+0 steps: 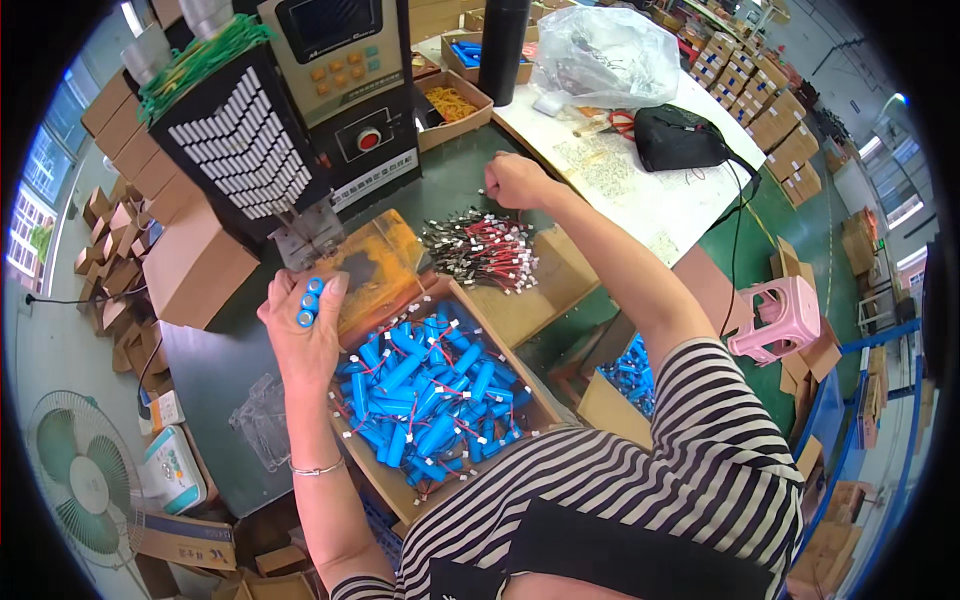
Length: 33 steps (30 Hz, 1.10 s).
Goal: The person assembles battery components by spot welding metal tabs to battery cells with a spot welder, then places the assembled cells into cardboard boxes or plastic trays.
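On the dark green bench (215, 400), with left hand (303, 335) clamped on three blue cells (311, 300) and right hand (517, 180) beside a heap of wires (487, 252).

Note, from far left, the fan (90, 485) and brown cartons (115, 290); next, on the bench, the black machine (360, 105) with red button (369, 138), the amber block (388, 262) and the cardboard box (502, 346) full of wired batteries (425, 395); then the white table (610, 175) with black bag (680, 138), and the pink stool (775, 318) over green floor. Observe left hand closed around the cells, with ends facing upward, just beside the amber block. Observe right hand with fingers curled inward, near the heap's upper edge; cannot tell if pinching a lead.
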Each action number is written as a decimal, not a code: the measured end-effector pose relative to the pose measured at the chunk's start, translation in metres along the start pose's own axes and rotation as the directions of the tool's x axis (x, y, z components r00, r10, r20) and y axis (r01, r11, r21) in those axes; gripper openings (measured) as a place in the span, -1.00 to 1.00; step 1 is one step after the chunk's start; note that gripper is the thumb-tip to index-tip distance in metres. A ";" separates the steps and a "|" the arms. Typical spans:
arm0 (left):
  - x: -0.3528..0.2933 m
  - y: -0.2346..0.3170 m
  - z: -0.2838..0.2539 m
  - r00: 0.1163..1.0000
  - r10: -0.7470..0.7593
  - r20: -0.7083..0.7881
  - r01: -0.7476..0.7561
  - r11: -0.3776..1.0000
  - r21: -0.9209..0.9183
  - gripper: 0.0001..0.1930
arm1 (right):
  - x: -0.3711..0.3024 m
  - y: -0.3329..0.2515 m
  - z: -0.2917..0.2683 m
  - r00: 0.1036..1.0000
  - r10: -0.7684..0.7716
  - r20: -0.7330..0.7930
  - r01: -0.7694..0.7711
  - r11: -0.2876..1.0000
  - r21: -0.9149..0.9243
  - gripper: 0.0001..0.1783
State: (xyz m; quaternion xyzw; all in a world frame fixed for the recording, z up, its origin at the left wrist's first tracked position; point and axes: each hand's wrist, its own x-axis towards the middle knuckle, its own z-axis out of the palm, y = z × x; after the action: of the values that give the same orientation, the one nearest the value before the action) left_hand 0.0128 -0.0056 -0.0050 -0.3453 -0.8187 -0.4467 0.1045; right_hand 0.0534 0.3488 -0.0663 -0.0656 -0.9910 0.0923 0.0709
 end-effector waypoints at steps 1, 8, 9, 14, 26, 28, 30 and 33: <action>0.000 0.001 0.000 1.000 -0.002 -0.004 0.002 1.000 0.007 -0.75 | 0.001 0.001 0.004 1.000 -0.007 -0.001 0.007 1.000 0.004 -0.94; 0.001 0.005 -0.002 0.990 -0.137 0.036 0.139 0.989 -0.056 -0.75 | -0.009 -0.037 -0.058 0.970 0.239 0.031 -0.145 0.476 0.868 -0.72; 0.000 0.005 -0.005 0.989 -0.146 0.033 0.147 0.988 -0.051 -0.75 | -0.019 -0.060 -0.074 0.972 0.232 0.038 -0.146 0.473 0.869 -0.72; 0.000 0.004 -0.005 0.994 -0.105 0.031 0.106 0.994 -0.008 -0.76 | -0.038 -0.137 -0.059 1.000 -0.007 0.017 -0.018 -0.341 0.940 -0.84; -0.002 -0.004 0.000 0.997 -0.068 0.027 0.069 0.997 -0.031 -0.73 | -0.047 -0.140 -0.064 0.954 -0.246 -0.172 0.298 0.844 0.446 -0.81; -0.003 -0.003 -0.001 0.999 -0.023 0.026 0.023 1.000 -0.006 -0.73 | -0.045 -0.143 -0.066 0.957 -0.253 -0.144 0.289 0.886 0.364 -0.83; -0.002 0.003 -0.003 0.997 -0.073 0.037 0.074 0.997 -0.021 -0.74 | -0.045 -0.146 -0.069 0.968 -0.208 -0.141 0.250 0.852 0.460 -0.86; -0.003 0.000 0.000 0.999 -0.050 0.003 0.050 0.999 0.007 -0.75 | -0.046 -0.157 -0.069 0.995 -0.093 -0.044 0.097 0.690 0.717 -0.92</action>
State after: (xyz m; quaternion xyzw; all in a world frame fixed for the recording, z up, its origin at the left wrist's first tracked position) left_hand 0.0150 -0.0071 -0.0057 -0.3249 -0.8288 -0.4459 0.0933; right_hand 0.0911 0.2010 0.0251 0.0183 -0.8783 0.4677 0.0977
